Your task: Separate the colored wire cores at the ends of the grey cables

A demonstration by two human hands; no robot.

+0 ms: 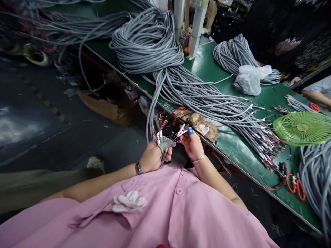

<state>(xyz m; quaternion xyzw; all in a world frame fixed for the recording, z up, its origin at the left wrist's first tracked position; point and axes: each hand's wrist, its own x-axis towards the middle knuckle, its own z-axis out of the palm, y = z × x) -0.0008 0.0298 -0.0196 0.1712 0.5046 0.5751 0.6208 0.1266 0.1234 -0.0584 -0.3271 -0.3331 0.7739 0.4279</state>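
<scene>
My left hand [152,156] is closed around several grey cables [150,119] in front of my shirt. Fanned coloured wires [160,123] stick up from their stripped, white-banded ends. Grey knitted covering [166,144] wraps a digit of that hand. Just to the right, my right hand [192,146] has its fingers pinched on a small pale pink tool [181,131], perhaps a clip or snips; its exact kind is unclear. Blue tape [190,131] covers the thumb tip. The tool lies close to the coloured wires of the held cables.
A large cable bundle [147,41] lies across the green table [204,65], its stripped ends to the right. A taped brown block [204,125] sits at the table edge. Farther right are a green fan [302,128], orange-handled scissors [296,186] and another person's arm [317,97].
</scene>
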